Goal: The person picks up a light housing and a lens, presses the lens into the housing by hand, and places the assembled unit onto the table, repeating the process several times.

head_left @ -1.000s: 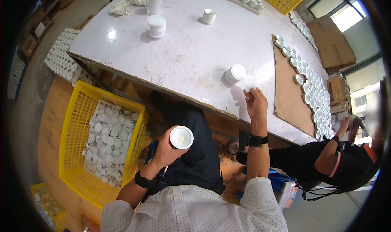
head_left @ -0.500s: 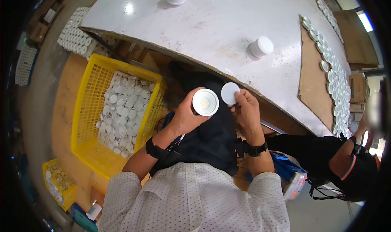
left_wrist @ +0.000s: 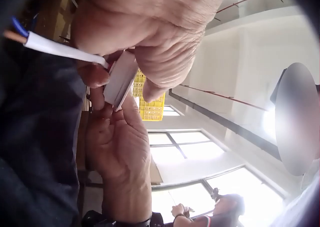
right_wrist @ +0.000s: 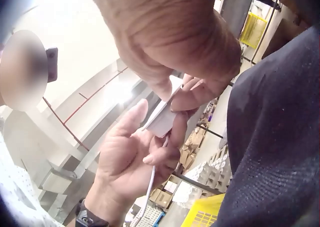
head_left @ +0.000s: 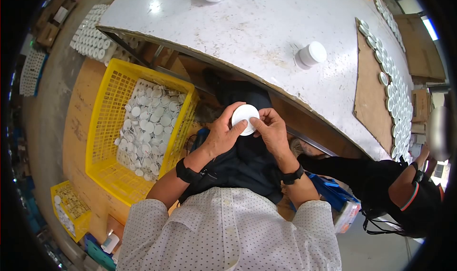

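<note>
Over my lap in the head view, my left hand [head_left: 221,133] grips a white round LED downlight from its left side, thumb on the rim. A flat white disc [head_left: 245,115] lies over the downlight's open face and hides the inside. From the other side my right hand [head_left: 273,133] pinches the disc's edge, its thumb on top and fingers curled below. The left wrist view shows the downlight's white body [left_wrist: 121,77] side-on between both hands. A white cable [left_wrist: 62,48] with blue and brown wire ends trails from it; the right wrist view also shows this cable [right_wrist: 150,187].
A yellow crate [head_left: 100,137] of white discs and parts stands at my left. On the white table [head_left: 238,38] ahead stand white round pieces [head_left: 312,53]. Cardboard [head_left: 373,95] at the right carries many white round parts [head_left: 397,99]. Another person [head_left: 390,195] is at the right.
My right hand has brought the white disc from the table to the downlight and laid it over its face. My left hand has kept hold of the downlight throughout.
</note>
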Demonstrator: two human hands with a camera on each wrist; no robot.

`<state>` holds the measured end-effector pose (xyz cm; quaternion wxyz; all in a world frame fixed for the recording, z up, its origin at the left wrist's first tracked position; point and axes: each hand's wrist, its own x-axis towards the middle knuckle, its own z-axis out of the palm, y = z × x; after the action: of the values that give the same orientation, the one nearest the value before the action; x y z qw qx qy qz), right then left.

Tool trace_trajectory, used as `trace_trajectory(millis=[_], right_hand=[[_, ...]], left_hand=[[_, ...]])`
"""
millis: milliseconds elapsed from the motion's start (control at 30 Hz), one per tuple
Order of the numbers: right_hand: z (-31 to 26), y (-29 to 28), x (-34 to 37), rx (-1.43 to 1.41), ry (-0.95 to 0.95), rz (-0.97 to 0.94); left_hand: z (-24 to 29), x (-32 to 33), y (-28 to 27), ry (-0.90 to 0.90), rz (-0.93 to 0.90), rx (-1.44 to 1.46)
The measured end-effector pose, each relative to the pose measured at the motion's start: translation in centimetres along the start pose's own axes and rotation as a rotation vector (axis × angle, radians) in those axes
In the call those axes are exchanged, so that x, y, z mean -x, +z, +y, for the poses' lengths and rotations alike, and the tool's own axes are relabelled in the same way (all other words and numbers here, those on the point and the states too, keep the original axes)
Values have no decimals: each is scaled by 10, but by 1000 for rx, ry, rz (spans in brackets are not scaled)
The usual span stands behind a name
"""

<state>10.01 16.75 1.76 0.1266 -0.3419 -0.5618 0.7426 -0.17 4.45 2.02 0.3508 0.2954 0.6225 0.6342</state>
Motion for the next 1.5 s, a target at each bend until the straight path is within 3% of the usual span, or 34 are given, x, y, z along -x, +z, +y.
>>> trace_trajectory(millis=[267, 567, 733, 1000, 1067, 1133, 1167, 1200, 1233, 1267, 1300, 1333, 1400, 1500], right_hand=[[0, 3, 0, -144, 80, -36], [5, 3, 1, -115, 85, -39], [16, 1, -1, -73, -28, -64], [12, 9, 1, 43, 33, 6], [11, 7, 4, 65, 6, -15], [8, 2, 4, 91, -7, -19], [6, -3, 5, 84, -37, -13], [2, -12, 6, 82, -70, 7], [-4, -19, 6, 110, -93, 37], [-11, -27, 5, 102, -95, 74], [-21, -36, 5, 141, -118, 130], [-31, -44, 3, 177, -138, 183], [-49, -65, -5, 254, -237, 334], [-74, -116, -28, 682, -524, 686]], left_hand=[[-2, 0, -1, -13, 55, -37], [-4, 4, -2, 34, 55, -68], [-10, 5, -3, 38, 45, -55], [-19, 1, -13, -18, 144, -98], [-29, -3, -33, -14, 262, -221], [-60, -4, -65, -265, 421, 200], [-68, -1, -85, -391, 539, 234], [-97, 3, -114, -332, 587, 197], [-118, 9, -141, -413, 675, 140], [-151, 20, -172, -344, 655, 179], [-162, 33, -196, -454, 705, 255], [-156, 42, -200, -455, 837, 308], [-221, 87, -261, -545, 848, 119], [-219, 137, -283, -829, 935, -45]])
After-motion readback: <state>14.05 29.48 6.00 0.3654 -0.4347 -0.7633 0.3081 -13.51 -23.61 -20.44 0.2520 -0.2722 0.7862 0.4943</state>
